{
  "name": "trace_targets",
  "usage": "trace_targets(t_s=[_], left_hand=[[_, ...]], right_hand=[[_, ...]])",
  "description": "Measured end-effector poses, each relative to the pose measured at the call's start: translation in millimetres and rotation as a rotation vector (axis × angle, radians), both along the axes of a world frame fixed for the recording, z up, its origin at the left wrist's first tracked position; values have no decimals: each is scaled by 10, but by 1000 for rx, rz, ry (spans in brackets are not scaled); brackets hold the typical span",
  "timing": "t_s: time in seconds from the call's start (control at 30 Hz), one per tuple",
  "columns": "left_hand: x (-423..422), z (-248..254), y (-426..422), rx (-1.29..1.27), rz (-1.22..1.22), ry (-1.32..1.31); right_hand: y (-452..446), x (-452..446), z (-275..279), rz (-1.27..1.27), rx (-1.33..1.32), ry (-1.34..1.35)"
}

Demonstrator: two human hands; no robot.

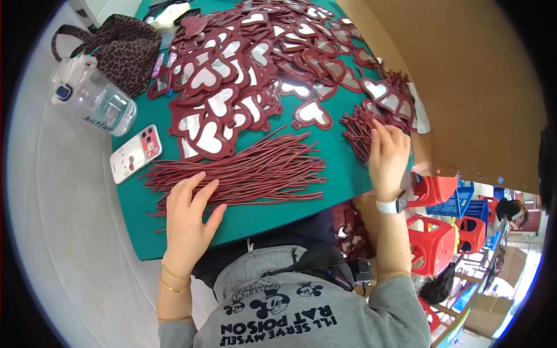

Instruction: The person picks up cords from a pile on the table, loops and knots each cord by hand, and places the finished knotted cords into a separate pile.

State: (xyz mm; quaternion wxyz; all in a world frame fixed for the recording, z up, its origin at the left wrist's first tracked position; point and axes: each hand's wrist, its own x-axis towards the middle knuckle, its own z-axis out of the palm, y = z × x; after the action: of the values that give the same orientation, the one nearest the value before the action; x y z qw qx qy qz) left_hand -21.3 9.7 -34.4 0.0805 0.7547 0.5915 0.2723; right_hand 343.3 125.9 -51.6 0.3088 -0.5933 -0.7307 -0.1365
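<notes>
Long thin dark red cords [249, 171] lie in a loose bundle across the green table [136, 223]. Over the bundle's left end is my left hand [188, 217], its fingers apart and nothing in them. My right hand [387, 151] is at the table's right side, over a tangled pile of dark red corded pieces [358, 133]; its fingers are bent down close to the pile, and whether they pinch a piece is hidden. Beyond the bundle rises a big heap of dark red heart-shaped pieces [220, 101] with white or clear centres. One heart piece [312, 113] lies apart, between heap and bundle.
At the left are a phone [135, 155], a clear bottle [98, 101] and a leopard-print bag [125, 52]. A cardboard box wall [464, 75] stands at the right. Beyond it are red stools [430, 243], blue crates [455, 200] and another person [513, 213].
</notes>
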Motion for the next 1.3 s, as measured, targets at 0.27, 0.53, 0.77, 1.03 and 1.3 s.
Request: trace_targets(t_s=[0.27,0.53,0.77,1.03,1.3], left_hand=[[115,-239,52,-18,-30,70],[120,-243,101,45,-4,39],[309,-43,-198,155,-5,87],[377,-321,-639,141,131,-392],[325,-71,-558,-412,709,-2059]], right_hand=[[-55,39,-226,-125,38,-50],[-745,-1058,-115,568,-417,602],[-786,-1576,25,501,-997,1419],[-952,-1512,276,788,-1192,1764],[-1003,-1345,329,941,-1378,1756]])
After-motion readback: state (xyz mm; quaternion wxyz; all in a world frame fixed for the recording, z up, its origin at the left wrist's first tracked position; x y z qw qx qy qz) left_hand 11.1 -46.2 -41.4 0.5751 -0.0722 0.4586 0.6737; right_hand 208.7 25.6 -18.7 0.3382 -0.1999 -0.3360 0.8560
